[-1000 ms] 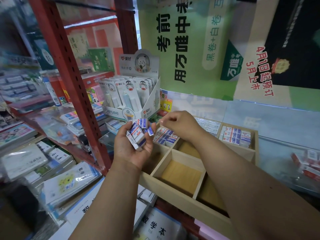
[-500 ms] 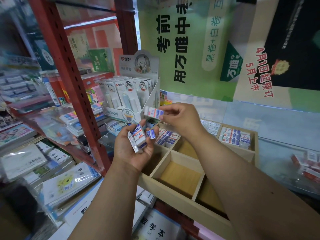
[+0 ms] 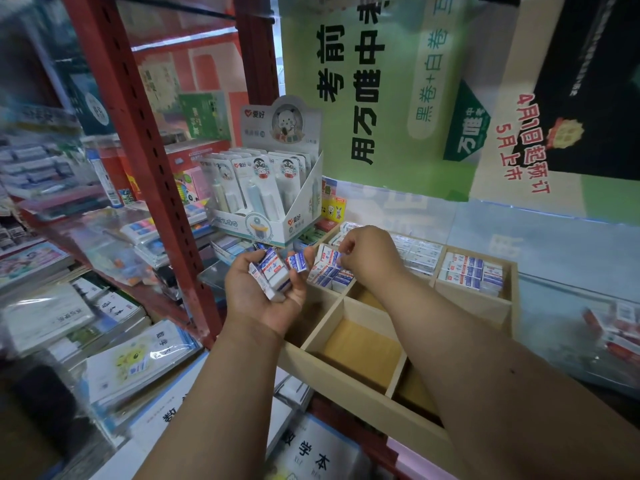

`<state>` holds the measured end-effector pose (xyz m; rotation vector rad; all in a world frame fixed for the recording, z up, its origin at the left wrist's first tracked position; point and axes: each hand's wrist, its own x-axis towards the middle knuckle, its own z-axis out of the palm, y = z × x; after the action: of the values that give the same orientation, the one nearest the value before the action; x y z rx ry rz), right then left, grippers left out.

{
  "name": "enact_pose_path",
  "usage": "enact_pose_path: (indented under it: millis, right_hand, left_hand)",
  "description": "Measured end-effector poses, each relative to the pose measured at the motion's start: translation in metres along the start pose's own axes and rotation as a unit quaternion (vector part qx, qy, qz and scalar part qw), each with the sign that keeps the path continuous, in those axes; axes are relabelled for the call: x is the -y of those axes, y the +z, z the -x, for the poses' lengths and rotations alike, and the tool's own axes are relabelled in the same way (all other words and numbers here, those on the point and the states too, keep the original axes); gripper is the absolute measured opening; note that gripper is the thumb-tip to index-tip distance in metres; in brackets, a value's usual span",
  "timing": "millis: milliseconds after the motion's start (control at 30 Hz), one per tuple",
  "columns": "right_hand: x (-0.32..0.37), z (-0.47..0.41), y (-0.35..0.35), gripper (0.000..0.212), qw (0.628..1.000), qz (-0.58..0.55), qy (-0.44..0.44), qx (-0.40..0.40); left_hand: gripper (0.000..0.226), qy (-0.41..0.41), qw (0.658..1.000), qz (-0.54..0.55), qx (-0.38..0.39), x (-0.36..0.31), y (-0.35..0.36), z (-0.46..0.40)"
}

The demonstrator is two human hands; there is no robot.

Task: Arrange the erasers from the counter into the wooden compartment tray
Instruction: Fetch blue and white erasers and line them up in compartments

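Observation:
My left hand (image 3: 266, 296) is palm up beside the wooden compartment tray (image 3: 349, 388) and grips a small stack of blue, red and white erasers (image 3: 273, 273). Over the tray's back-left compartment, my right hand (image 3: 369, 259) pinches one eraser (image 3: 329, 257) just above the erasers lying there (image 3: 329, 277). A neat block of erasers (image 3: 471, 271) fills the back-right compartment. White-wrapped erasers (image 3: 417, 252) lie in the row behind. The front compartments (image 3: 360, 351) show bare wood.
A white display box of carded stationery (image 3: 266, 202) stands just behind my left hand. A red shelf post (image 3: 156, 174) rises at the left, with stacked notebooks (image 3: 131, 362) below it. A clear bag of red-and-white packs (image 3: 616, 327) lies at the right.
My right hand took one eraser from the stack in my left hand, lifted it, then lowered it onto the back-left compartment. My left hand stayed nearly still.

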<state>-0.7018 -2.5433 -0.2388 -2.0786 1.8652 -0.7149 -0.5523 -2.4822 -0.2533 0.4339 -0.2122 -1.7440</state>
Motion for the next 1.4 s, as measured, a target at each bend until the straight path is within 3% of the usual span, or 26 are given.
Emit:
enact_pose_path:
  millis: [100,267,367,533,567,633,733,900,1167,1300,1400]
  right_hand:
    - [0.002,0.000,0.001,0.021,0.998,0.063,-0.006,0.005]
    - [0.002,0.003,0.001,0.014,0.998,0.059,-0.012,-0.020]
    - [0.003,0.005,0.001,0.028,0.999,0.054,0.005,-0.005]
    - [0.003,0.003,0.002,0.026,0.998,0.060,0.001,0.034]
    - [0.004,0.003,0.002,0.026,0.998,0.040,-0.016,0.041]
    - [0.008,0.007,-0.003,0.023,0.990,-0.112,-0.062,0.060]
    - [0.017,0.021,-0.013,0.034,0.907,-0.377,-0.101,0.155]
    - [0.022,0.023,-0.009,0.042,0.852,-0.444,-0.142,0.239]
    - [0.008,0.017,-0.015,0.026,0.876,-0.420,-0.163,0.175]
    - [-0.003,0.007,-0.023,0.027,0.855,-0.510,-0.068,0.060]
    - [-0.009,0.003,-0.029,0.022,0.887,-0.460,-0.008,-0.026]
  left_hand:
    - [0.067,0.004,1.000,0.001,-0.011,0.001,0.001,0.000]
    - [0.025,0.009,0.999,-0.012,-0.034,0.000,0.003,0.000]
    - [0.024,0.006,0.999,-0.019,-0.037,0.001,0.004,-0.001]
    - [0.035,0.003,0.999,-0.028,-0.044,0.002,0.006,-0.001]
    - [0.036,0.001,0.999,-0.029,-0.043,0.002,0.005,-0.001]
    - [0.035,-0.007,0.998,-0.039,-0.040,0.001,0.005,-0.001]
    - [0.032,-0.022,0.998,-0.048,-0.029,0.000,0.007,0.000]
    - [0.034,-0.049,0.996,-0.075,-0.022,0.002,0.010,-0.002]
    - [0.049,-0.068,0.996,-0.051,0.018,-0.001,0.005,-0.007]
    - [0.044,-0.020,0.999,0.013,-0.042,0.002,0.004,-0.005]
    - [0.038,0.021,0.997,0.011,-0.069,0.001,0.004,-0.003]
